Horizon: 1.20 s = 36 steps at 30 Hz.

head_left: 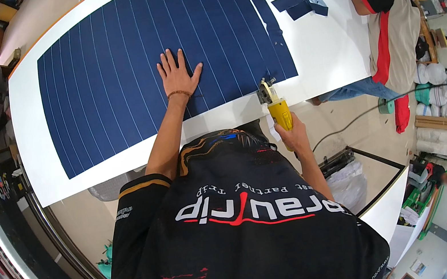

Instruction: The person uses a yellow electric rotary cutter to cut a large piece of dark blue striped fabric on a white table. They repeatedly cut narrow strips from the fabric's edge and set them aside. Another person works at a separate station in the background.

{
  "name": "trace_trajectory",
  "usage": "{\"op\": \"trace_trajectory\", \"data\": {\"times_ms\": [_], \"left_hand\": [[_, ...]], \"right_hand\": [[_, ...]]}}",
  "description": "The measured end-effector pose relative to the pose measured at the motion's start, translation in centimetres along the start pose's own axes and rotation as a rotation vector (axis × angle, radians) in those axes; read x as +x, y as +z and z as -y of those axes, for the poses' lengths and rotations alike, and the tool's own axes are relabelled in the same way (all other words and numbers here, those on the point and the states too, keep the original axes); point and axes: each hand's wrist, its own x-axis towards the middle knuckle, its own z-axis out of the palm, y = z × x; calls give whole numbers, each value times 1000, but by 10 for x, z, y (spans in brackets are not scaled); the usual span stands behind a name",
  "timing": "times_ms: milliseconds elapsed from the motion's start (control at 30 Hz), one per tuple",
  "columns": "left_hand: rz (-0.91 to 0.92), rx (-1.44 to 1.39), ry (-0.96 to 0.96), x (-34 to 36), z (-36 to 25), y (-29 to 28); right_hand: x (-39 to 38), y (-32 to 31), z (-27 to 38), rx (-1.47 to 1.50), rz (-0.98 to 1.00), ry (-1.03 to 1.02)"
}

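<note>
Left hand (178, 75) lies flat, fingers spread, on the navy fabric (126, 67); right hand (293, 132) grips the yellow cutter (276, 105), pointing away lengthwise.

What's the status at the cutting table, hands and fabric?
Left hand flat on navy striped fabric, fingers spread. Right hand grips yellow electric cutter at the fabric's near edge. Co-worker at the far end, apart.

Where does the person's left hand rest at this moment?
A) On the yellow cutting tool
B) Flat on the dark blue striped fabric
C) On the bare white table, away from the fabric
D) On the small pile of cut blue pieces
B: the left hand lies open with fingers spread on the dark blue striped fabric, while the right hand holds the yellow cutting tool at the fabric's edge.
</note>
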Motion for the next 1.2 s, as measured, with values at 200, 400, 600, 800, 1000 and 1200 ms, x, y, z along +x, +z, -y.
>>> {"op": "trace_trajectory", "data": {"times_ms": [200,400,600,800,1000,1200], "left_hand": [[-6,-8,0,1,0,1],[-4,9,-1,1,-1,-3],[-15,-1,-5,0,0,-3],[2,0,-6,1,-2,-5],[-3,-6,-10,2,-1,-5],[-9,-20,-15,0,0,-3]], "right_hand": [[9,0,8,-9,-13,-27],[19,3,13,-18,-14,-27],[33,2,33,-42,21,-10],[55,6,41,-44,-14,-61],[81,6,61,-98,-6,-53],[106,5,79,-105,29,-35]]}}
